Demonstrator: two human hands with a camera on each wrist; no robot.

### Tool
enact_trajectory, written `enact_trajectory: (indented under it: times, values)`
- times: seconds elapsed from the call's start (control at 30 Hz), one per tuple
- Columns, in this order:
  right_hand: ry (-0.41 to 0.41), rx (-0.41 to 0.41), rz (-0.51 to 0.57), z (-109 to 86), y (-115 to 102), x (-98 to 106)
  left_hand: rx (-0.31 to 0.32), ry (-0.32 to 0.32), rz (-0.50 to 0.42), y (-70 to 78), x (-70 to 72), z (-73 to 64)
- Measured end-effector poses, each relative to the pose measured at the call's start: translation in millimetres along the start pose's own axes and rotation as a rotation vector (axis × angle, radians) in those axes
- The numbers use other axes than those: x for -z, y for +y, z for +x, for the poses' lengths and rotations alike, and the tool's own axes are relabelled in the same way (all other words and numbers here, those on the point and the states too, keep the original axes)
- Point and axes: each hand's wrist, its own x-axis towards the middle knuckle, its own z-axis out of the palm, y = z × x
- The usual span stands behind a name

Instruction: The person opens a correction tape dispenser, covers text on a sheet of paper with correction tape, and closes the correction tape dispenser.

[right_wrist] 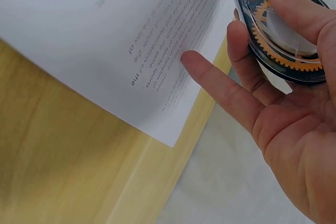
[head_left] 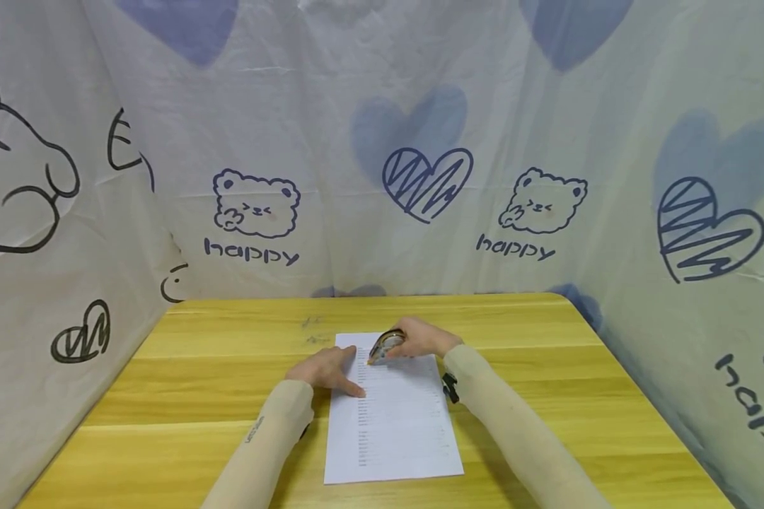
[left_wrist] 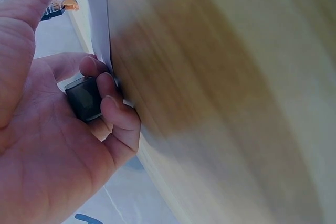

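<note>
A printed sheet of paper [head_left: 407, 431] lies on the wooden table between both forearms. Thumb and fingers of my left hand [head_left: 321, 369] are spread over the paper's left margin. In the left wrist view, the curled lower fingers of that hand hold a small black cap-like piece [left_wrist: 84, 99] against the palm. My right hand [head_left: 425, 338] grips a correction tape [head_left: 387, 342] near the sheet's top, its tip down at the left start of the printed lines. Through its clear case, orange gears show in the right wrist view, where one finger reaches toward the print.
The yellow wooden table [head_left: 216, 396] extends around the sheet, with faint dark marks [head_left: 315, 339] left of its top. A white curtain [head_left: 344, 226] with hearts and bear drawings stands behind the table and along both sides.
</note>
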Motion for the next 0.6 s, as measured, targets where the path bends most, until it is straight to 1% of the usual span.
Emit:
enact_trajectory:
  times: [0.4,0.6]
  values:
    - [0.015,-0.012,-0.004,1.0,3.6,-0.9,0.007,0.006,0.011,1.6,1.9,-1.8]
    - [0.01,-0.026,0.009,-1.0,3.1,-1.0,0.015,0.003,0.001,2.0,0.0,-2.5]
